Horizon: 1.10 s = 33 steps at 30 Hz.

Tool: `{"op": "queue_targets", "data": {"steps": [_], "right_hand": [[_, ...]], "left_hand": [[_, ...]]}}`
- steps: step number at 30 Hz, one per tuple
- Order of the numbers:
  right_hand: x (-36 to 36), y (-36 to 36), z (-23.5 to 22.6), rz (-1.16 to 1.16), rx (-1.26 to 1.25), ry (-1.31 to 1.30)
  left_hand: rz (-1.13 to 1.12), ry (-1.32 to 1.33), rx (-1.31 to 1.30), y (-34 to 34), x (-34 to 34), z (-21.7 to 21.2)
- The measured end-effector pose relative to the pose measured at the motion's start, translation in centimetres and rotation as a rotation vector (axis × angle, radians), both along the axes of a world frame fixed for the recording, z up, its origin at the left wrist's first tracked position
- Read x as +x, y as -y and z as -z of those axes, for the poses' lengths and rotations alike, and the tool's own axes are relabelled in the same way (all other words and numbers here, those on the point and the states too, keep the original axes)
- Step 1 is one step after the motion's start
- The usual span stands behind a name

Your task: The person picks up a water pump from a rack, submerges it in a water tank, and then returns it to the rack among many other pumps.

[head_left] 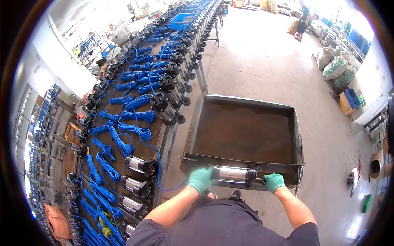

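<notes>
A silver submersible pump lies on its side in front of me, over the near edge of a metal water tank. My left hand, in a green glove, is closed on the pump's left end; some of its fingers are blurred. From that end a blue cable runs left to the table. A short rod sticks out at the pump's right end, and my gloved right hand grips it. Brownish water fills the tank behind the pump.
On my left, a long dark table carries rows of upright pumps, coiled blue cables and several pumps lying down. White sacks line the right wall. Far back, a person walks with a sack.
</notes>
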State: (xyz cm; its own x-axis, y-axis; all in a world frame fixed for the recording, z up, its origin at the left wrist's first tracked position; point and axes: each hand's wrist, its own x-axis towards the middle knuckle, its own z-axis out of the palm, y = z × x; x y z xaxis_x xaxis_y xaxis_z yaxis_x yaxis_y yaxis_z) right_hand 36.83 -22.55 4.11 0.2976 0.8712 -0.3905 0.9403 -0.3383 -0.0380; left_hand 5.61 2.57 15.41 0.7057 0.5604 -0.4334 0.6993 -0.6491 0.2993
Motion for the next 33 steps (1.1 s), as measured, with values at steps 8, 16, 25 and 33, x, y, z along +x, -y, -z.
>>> {"op": "queue_targets", "data": {"steps": [8, 16, 25, 33], "right_hand": [[1.5, 0.8, -2.7, 0.797, -0.179, -1.259], [0.3, 2.1, -1.1, 1.054, 0.223, -1.922], [-0.7, -2.0, -7.1, 0.483, -0.135, -0.895], [-0.9, -1.1, -4.8, 0.675, 0.094, -1.058]], "left_hand": [[0.005, 0.048, 0.009, -0.1, -0.2, 0.9], [-0.009, 0.011, -0.01, 0.1, 0.1, -0.1], [-0.005, -0.022, -0.031, 0.0, 0.0, -0.1], [-0.002, 0.009, -0.004, 0.0, -0.4, 1.0]]}}
